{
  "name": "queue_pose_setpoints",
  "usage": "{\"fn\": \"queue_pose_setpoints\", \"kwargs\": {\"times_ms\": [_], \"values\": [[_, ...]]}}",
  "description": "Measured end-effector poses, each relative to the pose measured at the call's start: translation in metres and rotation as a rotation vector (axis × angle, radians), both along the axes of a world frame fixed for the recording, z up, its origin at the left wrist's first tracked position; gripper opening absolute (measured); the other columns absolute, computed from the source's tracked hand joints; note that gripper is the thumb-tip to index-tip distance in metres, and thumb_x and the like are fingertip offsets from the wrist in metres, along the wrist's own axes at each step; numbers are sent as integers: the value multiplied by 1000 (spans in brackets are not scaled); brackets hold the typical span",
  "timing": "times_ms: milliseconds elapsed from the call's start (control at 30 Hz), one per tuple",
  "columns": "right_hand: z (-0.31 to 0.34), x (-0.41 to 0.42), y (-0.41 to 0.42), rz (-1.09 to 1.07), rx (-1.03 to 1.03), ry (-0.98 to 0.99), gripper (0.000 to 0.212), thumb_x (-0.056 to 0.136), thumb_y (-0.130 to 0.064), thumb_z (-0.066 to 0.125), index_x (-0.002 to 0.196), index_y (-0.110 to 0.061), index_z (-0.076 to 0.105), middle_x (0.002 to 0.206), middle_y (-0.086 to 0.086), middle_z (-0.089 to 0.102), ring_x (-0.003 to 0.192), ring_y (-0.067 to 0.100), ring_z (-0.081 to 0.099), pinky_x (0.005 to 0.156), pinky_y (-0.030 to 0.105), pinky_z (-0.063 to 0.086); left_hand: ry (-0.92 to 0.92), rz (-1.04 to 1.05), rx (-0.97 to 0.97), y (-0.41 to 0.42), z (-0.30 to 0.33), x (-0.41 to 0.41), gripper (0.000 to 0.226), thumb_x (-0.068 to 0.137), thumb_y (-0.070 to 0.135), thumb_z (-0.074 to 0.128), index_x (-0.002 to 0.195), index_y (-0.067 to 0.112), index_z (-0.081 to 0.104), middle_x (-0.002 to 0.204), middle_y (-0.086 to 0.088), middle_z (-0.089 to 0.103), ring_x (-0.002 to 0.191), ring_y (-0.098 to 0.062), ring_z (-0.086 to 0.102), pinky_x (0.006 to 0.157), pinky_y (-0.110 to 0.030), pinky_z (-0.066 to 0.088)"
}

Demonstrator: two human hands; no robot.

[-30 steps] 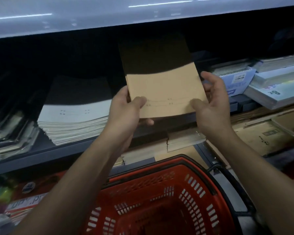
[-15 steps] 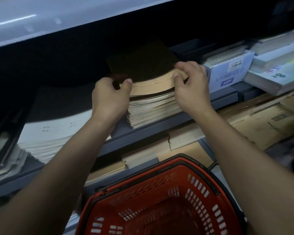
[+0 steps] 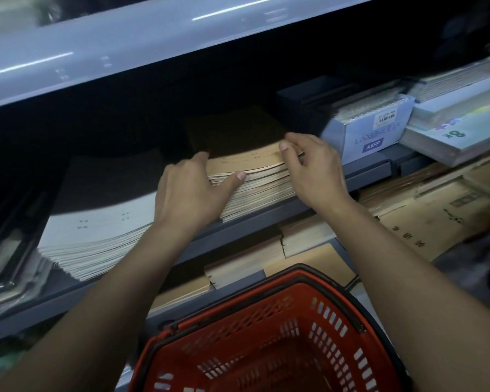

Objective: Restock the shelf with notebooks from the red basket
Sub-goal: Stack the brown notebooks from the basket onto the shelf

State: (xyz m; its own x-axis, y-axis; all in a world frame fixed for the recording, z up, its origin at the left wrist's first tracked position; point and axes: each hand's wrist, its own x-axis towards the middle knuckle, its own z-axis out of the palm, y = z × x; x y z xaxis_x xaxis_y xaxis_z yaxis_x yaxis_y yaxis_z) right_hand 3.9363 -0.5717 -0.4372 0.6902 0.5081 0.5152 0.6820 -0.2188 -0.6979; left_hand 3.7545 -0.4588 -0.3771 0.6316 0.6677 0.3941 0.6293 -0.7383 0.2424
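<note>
Resting on the grey shelf (image 3: 269, 216), one stack of brown notebooks (image 3: 255, 179), its rear half lost in shadow under the shelf above. Left hand (image 3: 191, 190): laid against the stack's left front corner, fingers fairly straight, thumb pressed along the page edges. Right hand (image 3: 313, 165): at the stack's right side, fingertips curled onto the edge of the top cover, apparently pinching the uppermost notebook, though the grip is not fully visible. Red basket (image 3: 266, 340): below and in front of the shelf, between the two forearms; its contents cannot be made out. White notebook stack (image 3: 96, 236): same shelf, left of the brown stack. Pale blue box (image 3: 365, 131) with a barcode label: same shelf, to the right. Further brown notebooks (image 3: 309, 239) lie on the level beneath.
</note>
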Motion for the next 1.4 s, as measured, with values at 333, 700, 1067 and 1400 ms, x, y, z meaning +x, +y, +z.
{"fn": "queue_pose_setpoints", "kwargs": {"times_ms": [333, 700, 1067, 1400], "values": [[7, -5, -11, 84, -93, 116, 78, 86, -59, 74, 150, -19, 53, 160, 1, 40, 147, 17, 37, 117, 31, 31, -132, -6, -112, -7, -1, 5, 76, 83, 65, 69, 140, 16, 58, 119, -5, 72, 113, -27, 63, 86, -32, 49], [10, 3, -15, 123, -63, 192, 78, 81, -50, 83, 148, -20, 56, 155, -3, 45, 142, 14, 42, 117, 30, 36, -163, -4, -50, -5, -12, 4, 79, 82, 71, 65, 141, 19, 57, 116, -5, 72, 111, -26, 64, 86, -37, 55], [8, -7, -20, 83, -31, 154, 83, 88, -51, 76, 156, -19, 42, 156, 1, 43, 144, 17, 40, 116, 37, 38, -229, -84, -99, -15, -16, -15, 73, 90, 47, 70, 150, 16, 43, 141, -4, 55, 124, -19, 57, 99, -38, 52], [8, -21, -53, 99, -62, 98, 85, 87, -54, 75, 156, -18, 41, 149, 4, 48, 137, 21, 47, 111, 50, 46, -205, -132, -36, -47, -16, -59, 66, 91, 37, 67, 150, 22, 42, 143, 3, 52, 128, -15, 53, 102, -31, 47]]}}
